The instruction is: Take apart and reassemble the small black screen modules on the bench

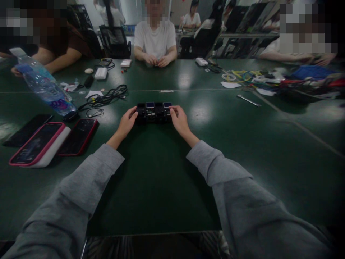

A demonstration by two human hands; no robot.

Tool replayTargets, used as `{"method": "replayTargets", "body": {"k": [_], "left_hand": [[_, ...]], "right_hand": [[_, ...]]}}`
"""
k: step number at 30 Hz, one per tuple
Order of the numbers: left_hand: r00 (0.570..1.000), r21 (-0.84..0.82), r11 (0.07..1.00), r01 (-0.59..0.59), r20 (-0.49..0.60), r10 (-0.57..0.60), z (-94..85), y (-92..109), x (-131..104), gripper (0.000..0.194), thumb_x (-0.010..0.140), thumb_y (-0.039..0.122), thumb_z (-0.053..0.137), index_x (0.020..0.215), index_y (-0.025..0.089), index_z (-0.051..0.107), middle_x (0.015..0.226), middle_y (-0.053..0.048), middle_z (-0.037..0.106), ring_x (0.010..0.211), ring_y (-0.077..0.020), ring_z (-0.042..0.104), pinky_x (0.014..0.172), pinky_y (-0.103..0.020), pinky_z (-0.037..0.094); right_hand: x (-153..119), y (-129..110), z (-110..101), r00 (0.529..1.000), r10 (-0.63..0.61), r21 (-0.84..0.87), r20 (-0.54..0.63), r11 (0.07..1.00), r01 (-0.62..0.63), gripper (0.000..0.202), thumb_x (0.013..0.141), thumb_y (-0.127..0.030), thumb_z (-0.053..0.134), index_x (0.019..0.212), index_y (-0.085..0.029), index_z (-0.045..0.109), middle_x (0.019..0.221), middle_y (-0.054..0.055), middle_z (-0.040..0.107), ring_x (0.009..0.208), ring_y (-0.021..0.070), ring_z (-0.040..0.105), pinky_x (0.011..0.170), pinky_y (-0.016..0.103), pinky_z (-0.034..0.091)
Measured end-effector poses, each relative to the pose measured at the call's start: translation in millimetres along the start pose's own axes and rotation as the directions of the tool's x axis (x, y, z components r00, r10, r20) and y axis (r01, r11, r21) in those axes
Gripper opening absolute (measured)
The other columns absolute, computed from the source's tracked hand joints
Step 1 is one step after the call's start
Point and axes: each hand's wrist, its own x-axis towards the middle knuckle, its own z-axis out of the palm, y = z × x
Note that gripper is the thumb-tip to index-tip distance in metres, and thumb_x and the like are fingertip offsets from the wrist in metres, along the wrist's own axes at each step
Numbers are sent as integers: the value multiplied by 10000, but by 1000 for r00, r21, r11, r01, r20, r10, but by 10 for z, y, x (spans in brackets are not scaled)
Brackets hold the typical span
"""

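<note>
Head view: at the far left of the green table (156,187), a clear plastic bottle (44,83) leans at a tilt, above a flat black item (20,132), a pink-framed phone (37,144) resting over something white, and a red-framed phone (80,136). Black cables (107,98) lie loosely coiled to the right of the bottle, with a small white box (101,73) farther back

The left hand (127,123) is closed on the left end of a black device (154,113), thumb towards the near side. The device sits at the middle of the table, level and lengthwise between the hands, two small dark screens facing up on its top. The right hand (181,121) is closed on the other end, fingers over the top corner. Across the table, a person in a white shirt (155,40) has both hands together near the far edge

As for progress, the device's parts sit together in one row, so that much looks done; a paler, uneven patch near its middle may be exposed inner parts, but it is too small to tell whether anything is left unfinished. Farther right, a wrench (249,100) lies well apart from both hands, beyond it a tangle of coloured cables (285,82)
</note>
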Motion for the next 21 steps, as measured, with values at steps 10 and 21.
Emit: {"method": "replayTargets", "body": {"k": [10, 21], "left_hand": [[1000, 18, 1000, -15, 15, 15, 7, -29, 3, 421, 948, 356, 506, 1342, 213, 553, 1390, -87, 603, 1288, -229, 571, 1120, -415, 438], [1000, 94, 996, -9, -12, 10, -10, 47, -30, 369, 976, 338, 442, 1294, 215, 582, 1358, -83, 619, 1272, -238, 566, 1124, -454, 418]], "right_hand": [[-21, -64, -30, 999, 30, -17, 31, 999, -30, 192, 981, -323, 481, 1066, -212, 612, 1081, 96, 619, 953, 208, 608, 866, 395, 509], [-4, -9, -3, 1000, -16, -20, 7, 1000, 16, 169, 959, -297, 493, 1055, -214, 604, 1069, 92, 623, 973, 210, 606, 906, 401, 500]]}}
